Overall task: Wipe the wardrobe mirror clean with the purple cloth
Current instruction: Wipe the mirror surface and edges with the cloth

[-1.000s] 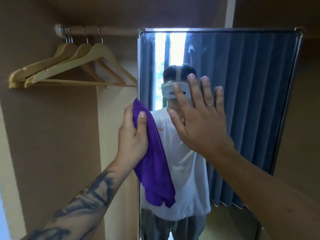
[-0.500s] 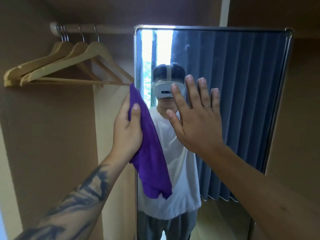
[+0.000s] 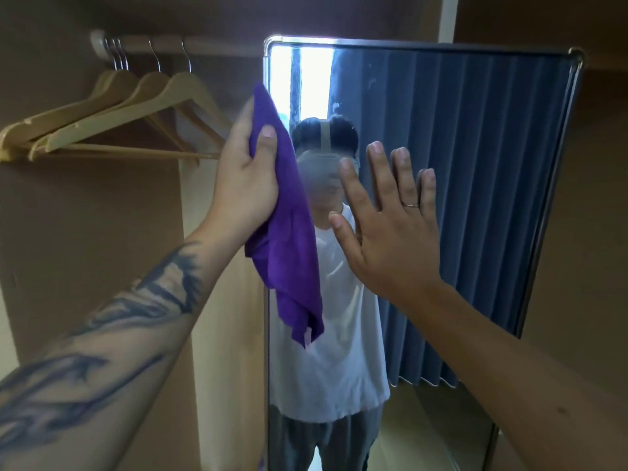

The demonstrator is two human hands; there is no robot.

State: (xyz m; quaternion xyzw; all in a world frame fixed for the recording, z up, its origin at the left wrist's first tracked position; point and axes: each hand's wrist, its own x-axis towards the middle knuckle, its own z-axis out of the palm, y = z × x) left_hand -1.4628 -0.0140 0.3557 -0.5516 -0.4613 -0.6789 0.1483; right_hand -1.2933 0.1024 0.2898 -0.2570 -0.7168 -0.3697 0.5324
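Higher than a moment ago, the purple cloth (image 3: 289, 229) now reaches toward the top left corner of the mirror (image 3: 475, 185), hanging in a crumpled fold down the glass beside the metal frame's left edge. Faint smears show near the top; wide glass lies free to the right. Left hand (image 3: 244, 175) grips the cloth, thumb curled over it — right hand (image 3: 390, 229) rests flat on the glass, fingers straight and spread. Wooden hangers (image 3: 112, 120) hang from a rail (image 3: 210, 47) at left.
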